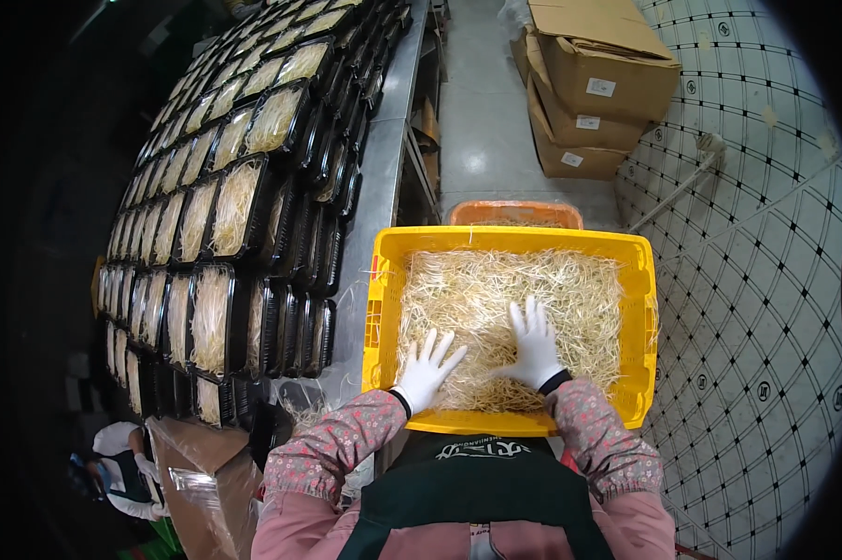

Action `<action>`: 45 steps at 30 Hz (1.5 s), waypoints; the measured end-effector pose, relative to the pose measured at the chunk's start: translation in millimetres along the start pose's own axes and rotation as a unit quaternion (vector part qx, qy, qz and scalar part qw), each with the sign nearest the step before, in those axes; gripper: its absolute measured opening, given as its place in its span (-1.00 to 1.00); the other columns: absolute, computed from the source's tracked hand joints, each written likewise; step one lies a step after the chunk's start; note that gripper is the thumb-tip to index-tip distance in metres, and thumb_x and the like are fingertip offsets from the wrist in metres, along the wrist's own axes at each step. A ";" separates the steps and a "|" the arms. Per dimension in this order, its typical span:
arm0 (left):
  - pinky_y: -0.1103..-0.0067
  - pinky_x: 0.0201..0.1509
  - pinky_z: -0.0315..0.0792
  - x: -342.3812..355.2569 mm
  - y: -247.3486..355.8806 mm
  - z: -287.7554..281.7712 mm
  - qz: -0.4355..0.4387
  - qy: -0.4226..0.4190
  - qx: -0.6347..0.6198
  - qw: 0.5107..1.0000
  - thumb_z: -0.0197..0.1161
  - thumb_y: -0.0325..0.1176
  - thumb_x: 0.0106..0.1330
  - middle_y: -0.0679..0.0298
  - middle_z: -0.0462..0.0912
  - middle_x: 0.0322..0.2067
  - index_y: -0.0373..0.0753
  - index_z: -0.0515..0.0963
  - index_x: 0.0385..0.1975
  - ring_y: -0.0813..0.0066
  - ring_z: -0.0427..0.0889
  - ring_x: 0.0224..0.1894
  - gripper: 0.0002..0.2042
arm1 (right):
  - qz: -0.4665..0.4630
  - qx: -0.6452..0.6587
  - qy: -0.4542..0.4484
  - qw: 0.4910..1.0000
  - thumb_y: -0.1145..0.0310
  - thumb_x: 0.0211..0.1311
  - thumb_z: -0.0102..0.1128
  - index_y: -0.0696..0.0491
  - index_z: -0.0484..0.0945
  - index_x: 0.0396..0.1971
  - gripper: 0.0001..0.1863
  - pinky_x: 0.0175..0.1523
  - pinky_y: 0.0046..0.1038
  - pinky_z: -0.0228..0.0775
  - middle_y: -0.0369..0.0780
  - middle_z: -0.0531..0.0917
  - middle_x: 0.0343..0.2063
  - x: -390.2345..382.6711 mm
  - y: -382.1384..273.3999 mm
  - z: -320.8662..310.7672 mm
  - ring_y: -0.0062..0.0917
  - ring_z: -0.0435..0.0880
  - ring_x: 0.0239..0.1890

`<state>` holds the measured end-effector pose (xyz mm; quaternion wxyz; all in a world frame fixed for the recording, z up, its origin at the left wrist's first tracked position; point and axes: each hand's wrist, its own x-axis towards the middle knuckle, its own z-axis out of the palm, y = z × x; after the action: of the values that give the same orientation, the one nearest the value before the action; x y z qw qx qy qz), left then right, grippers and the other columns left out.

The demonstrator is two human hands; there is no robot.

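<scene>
A yellow plastic crate [512, 239] stands right in front of me, filled with long, pale bean sprouts [496, 285]. My left hand [428, 373], in a white glove, lies over the sprouts near the crate's left front corner, its fingers spread. Farther right, my right hand [535, 350], gloved the same way, rests flat on the sprouts with fingers apart and the thumb pointing left. Neither hand holds anything. Whether the fingertips press into the sprouts cannot be made out.
Stacked black trays of sprouts [237, 207] crowd the metal table [376, 159] at left. An orange crate [516, 212] sits beyond the yellow one. Cardboard boxes [608, 70] are piled at the far right. Another person [127, 467] and an open carton [206, 495] are at lower left.
</scene>
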<state>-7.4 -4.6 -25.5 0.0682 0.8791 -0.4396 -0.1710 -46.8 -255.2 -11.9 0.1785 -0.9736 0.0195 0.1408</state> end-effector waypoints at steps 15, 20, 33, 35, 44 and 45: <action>0.24 0.01 0.49 108.1 -15.2 -34.9 -0.099 -0.066 -0.163 0.979 0.46 -0.24 -0.08 -0.11 0.46 0.02 -0.10 0.11 0.30 -0.09 0.58 -0.06 -0.12 | 0.004 0.029 -0.115 0.993 0.35 0.03 0.16 0.08 0.32 0.16 -0.39 -0.02 -0.23 0.49 0.00 0.64 -0.15 49.4 50.1 8.2 -0.15 0.66 -0.14; 0.24 -0.11 0.51 66.3 -20.6 -33.4 -0.061 -0.023 -0.119 0.991 0.41 -0.16 0.01 -0.01 0.51 -0.09 -0.11 0.24 0.21 -0.05 0.61 -0.16 -0.28 | 0.039 0.027 -0.008 0.999 0.40 0.11 0.11 -0.30 0.43 0.18 -0.43 0.00 -0.25 0.48 -0.14 0.67 -0.16 25.0 99.2 -47.1 -0.17 0.65 -0.11; 0.16 0.30 0.19 31.5 0.8 -4.2 -0.068 0.103 -0.001 0.992 0.21 -0.58 -0.05 -0.05 0.06 0.36 0.10 0.12 0.38 -0.19 0.15 0.33 -0.12 | -0.006 0.090 -0.096 0.991 0.31 -0.06 0.30 0.19 0.14 0.33 -0.11 0.29 -0.35 0.27 0.13 0.43 0.15 81.5 67.8 -24.5 -0.12 0.42 0.21; 0.27 0.41 0.08 7.8 0.2 1.6 -0.141 0.138 -0.197 0.960 0.20 -0.54 0.09 -0.13 0.06 0.36 -0.10 0.14 0.38 -0.14 0.07 0.39 -0.24 | 0.054 0.114 -0.142 0.982 0.31 -0.03 0.31 0.18 0.18 0.32 -0.14 0.32 -0.38 0.23 0.12 0.40 0.19 82.0 47.5 -74.1 -0.16 0.39 0.25; 0.51 0.45 0.03 16.7 28.6 72.3 -0.269 0.162 -0.705 0.635 -0.03 -0.51 0.40 -0.10 0.08 0.37 -0.43 -0.07 0.39 0.22 0.10 0.43 -0.41 | -0.031 0.029 -0.023 0.999 -0.25 -0.38 0.53 0.25 0.00 0.35 0.36 0.42 -0.15 -0.03 0.17 0.24 0.24 41.9 -41.2 -3.1 0.00 0.15 0.35; 0.49 0.45 0.04 12.1 31.7 81.3 -0.266 0.168 -0.724 0.614 -0.04 -0.50 0.41 -0.10 0.08 0.38 -0.43 -0.06 0.38 0.22 0.10 0.43 -0.42 | -0.042 0.012 -0.035 0.998 -0.21 -0.39 0.55 0.23 -0.06 0.37 0.39 0.44 -0.07 -0.15 0.17 0.13 0.30 25.6 -54.7 -5.0 0.03 0.07 0.38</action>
<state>-53.8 -30.9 -95.6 0.7064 0.6363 0.0987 -0.2939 -16.1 -205.5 4.1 0.1969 -0.9657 -0.0262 0.1669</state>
